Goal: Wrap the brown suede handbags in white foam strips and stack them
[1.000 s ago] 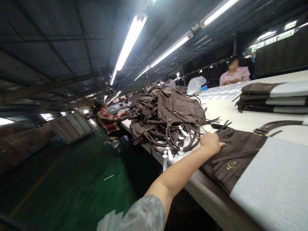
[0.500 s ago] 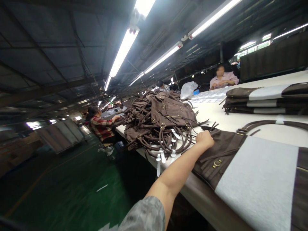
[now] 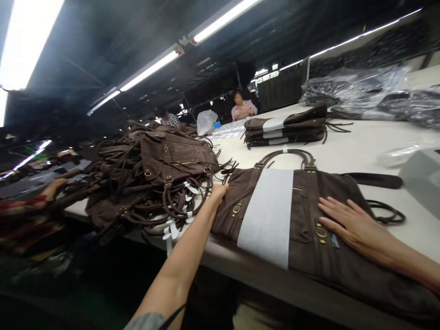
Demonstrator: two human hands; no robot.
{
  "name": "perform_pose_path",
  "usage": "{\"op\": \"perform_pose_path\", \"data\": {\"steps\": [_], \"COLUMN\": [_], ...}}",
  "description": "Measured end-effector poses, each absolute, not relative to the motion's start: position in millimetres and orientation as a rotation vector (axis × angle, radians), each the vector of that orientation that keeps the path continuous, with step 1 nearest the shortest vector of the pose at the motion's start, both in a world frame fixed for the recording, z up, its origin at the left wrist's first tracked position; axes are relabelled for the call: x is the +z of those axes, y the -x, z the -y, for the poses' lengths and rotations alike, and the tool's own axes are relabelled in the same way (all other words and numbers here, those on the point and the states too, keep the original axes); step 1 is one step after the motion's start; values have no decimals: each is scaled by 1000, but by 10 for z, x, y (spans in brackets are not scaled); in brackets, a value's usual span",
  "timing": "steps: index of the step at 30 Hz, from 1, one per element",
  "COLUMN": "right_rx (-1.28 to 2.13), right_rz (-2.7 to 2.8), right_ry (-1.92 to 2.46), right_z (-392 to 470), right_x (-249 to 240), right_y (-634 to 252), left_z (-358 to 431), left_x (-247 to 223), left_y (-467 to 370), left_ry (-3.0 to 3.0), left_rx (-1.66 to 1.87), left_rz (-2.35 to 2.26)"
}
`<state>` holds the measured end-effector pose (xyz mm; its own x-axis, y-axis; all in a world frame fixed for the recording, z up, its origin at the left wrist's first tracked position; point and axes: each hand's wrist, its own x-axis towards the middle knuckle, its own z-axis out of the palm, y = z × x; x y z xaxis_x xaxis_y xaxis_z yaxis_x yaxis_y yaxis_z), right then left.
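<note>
A dark brown handbag (image 3: 302, 213) with brass-coloured buckles lies flat along the near edge of the table. A pale grey-white band (image 3: 266, 213) wraps around its body, and its two handles (image 3: 280, 156) point to the far side. My left hand (image 3: 217, 193) is closed at the bag's upper left edge, beside some thin dangling cords; the fingertips are hidden. On the right half of the same bag, my right hand (image 3: 354, 227) rests flat with fingers spread, near a brass ring.
A large heap of similar brown bags (image 3: 178, 153) is piled to the left. Stacked banded bags (image 3: 287, 126) lie beyond, with plastic-wrapped bundles (image 3: 360, 89) at the far right. A person in pink (image 3: 243, 109) sits across the white table (image 3: 364, 146); a co-worker's hand (image 3: 55, 185) shows at left.
The view has swung to the right, bringing the whole bag into sight. My right hand has appeared, lying on the bag. My left hand stays at the bag's left edge.
</note>
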<state>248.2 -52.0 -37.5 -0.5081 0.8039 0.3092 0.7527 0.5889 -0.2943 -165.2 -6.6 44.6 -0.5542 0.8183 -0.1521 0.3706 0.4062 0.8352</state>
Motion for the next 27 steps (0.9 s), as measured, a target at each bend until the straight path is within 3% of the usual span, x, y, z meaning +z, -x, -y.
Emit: {"op": "perform_pose_path", "data": {"steps": [7, 14, 19, 27], "right_rx": [300, 550, 526, 250], "right_rz": [2437, 2538, 2510, 2480], "right_ry": [1345, 1455, 1446, 1430], "right_z": [570, 654, 678, 651], "right_x": [-201, 350, 586, 34], "right_y": [-2405, -2373, -2247, -2143], "left_z": [155, -41, -448, -731], "left_x": [478, 851, 959, 593], "left_y": [1482, 1431, 1390, 1416], "left_ry": [-1598, -2268, -2084, -1673], "left_rx": [771, 467, 348, 628], "left_rz": [-2548, -2206, -2368, -2473]}}
